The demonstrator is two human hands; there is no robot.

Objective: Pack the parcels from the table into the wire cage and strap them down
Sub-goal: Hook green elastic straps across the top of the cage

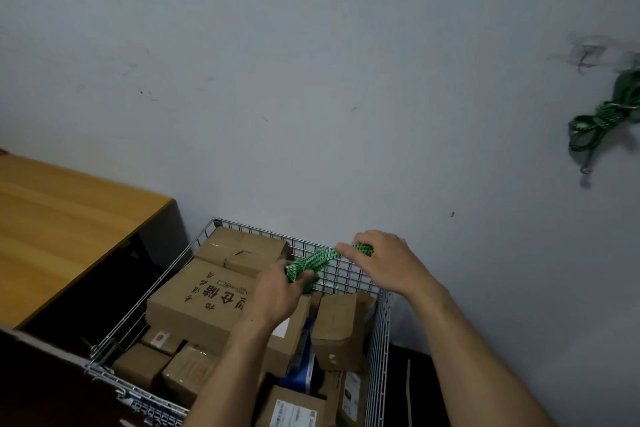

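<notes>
Pale-walled corner: parcels (204, 302) are sitting in the wire cage (379, 322).
Left hand (277, 291) and right hand (384, 263), grips curled round a bundled green cord (317, 262) above it, are starting strapping; unwinding seems next.

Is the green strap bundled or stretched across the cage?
Bundled: the green patterned elastic strap is a short thick roll gripped by the left hand and right hand above the wire cage.

single head-worn view looks forward and down, close over the wire cage (378, 340) against the wall (311, 80).
</notes>
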